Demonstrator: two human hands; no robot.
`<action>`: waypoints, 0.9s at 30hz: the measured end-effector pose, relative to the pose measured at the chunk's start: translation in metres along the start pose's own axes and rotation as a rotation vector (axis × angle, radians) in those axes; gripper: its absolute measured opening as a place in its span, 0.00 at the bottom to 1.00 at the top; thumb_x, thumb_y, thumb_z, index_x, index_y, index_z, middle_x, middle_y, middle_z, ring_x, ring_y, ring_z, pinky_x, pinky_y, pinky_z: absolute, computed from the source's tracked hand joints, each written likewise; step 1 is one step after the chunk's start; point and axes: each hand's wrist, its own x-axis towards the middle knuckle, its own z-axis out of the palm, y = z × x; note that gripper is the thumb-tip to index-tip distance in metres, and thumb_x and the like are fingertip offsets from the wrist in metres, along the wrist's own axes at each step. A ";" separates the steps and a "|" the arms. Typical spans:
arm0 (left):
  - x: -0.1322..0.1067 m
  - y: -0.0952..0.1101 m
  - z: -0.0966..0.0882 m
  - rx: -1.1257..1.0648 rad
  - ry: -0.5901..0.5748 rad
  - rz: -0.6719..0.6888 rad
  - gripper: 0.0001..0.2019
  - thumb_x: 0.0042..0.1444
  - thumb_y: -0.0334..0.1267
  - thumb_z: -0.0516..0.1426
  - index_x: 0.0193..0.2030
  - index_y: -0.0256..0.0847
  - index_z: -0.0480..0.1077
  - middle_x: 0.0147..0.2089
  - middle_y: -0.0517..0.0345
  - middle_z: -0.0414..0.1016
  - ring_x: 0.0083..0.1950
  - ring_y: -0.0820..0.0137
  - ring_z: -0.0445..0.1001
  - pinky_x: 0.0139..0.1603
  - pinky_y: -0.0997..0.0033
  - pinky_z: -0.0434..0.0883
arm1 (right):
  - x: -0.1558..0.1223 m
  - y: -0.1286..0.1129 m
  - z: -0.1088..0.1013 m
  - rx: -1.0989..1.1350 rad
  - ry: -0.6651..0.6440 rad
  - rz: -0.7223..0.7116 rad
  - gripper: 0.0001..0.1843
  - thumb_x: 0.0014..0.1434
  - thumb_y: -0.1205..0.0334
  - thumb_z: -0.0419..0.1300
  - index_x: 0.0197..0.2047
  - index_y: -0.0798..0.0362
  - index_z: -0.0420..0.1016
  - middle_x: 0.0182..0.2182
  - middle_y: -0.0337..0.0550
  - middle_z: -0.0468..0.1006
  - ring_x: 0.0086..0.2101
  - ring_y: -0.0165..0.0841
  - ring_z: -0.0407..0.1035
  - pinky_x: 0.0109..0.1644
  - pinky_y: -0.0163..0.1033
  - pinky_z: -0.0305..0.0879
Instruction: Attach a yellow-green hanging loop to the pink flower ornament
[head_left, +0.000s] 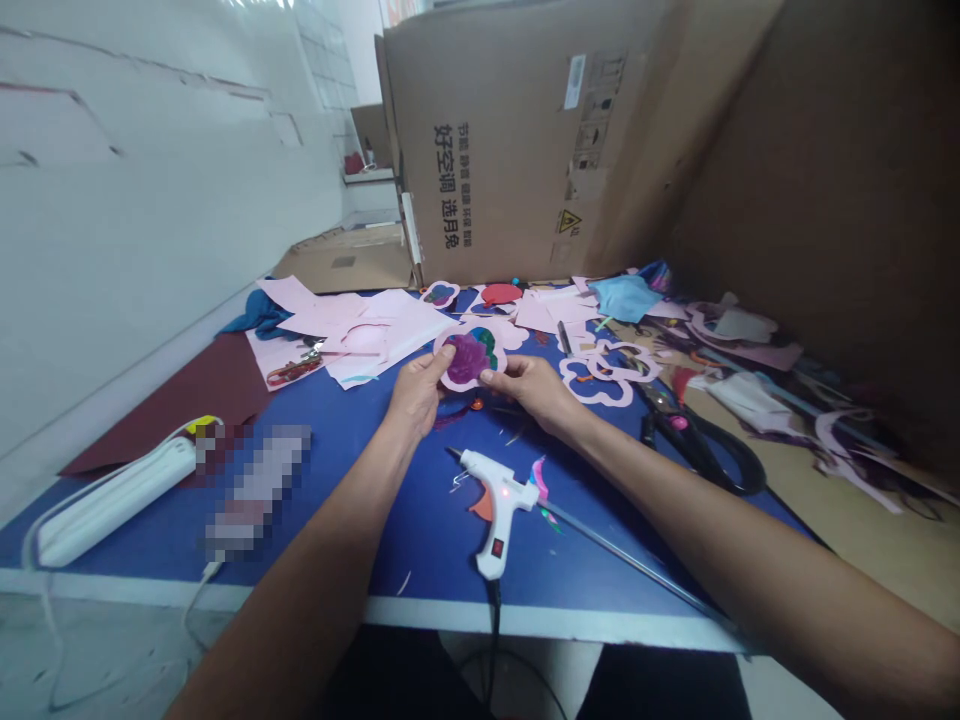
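Note:
Both my hands hold one small paper craft piece (470,360) over the blue table (360,480): a pink cut-out shape with a purple flower and green and blue bits on it. My left hand (417,392) pinches its left edge with thumb and fingers. My right hand (528,386) pinches its right edge. A white hot glue gun (496,497) stands on the table just in front of my hands, its nozzle pointing left.
Pink paper sheets (360,335) and pink cut-out scraps (607,375) litter the far side. Black scissors (701,445) lie to the right. A white power strip (112,500) sits at left. A large cardboard box (525,140) stands behind.

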 end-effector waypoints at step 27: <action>0.000 -0.001 0.002 -0.036 -0.008 0.048 0.24 0.41 0.54 0.78 0.36 0.36 0.84 0.37 0.48 0.87 0.41 0.61 0.84 0.49 0.61 0.78 | 0.003 -0.007 -0.005 0.006 0.068 -0.115 0.26 0.47 0.36 0.77 0.31 0.50 0.78 0.26 0.37 0.77 0.28 0.32 0.64 0.33 0.38 0.60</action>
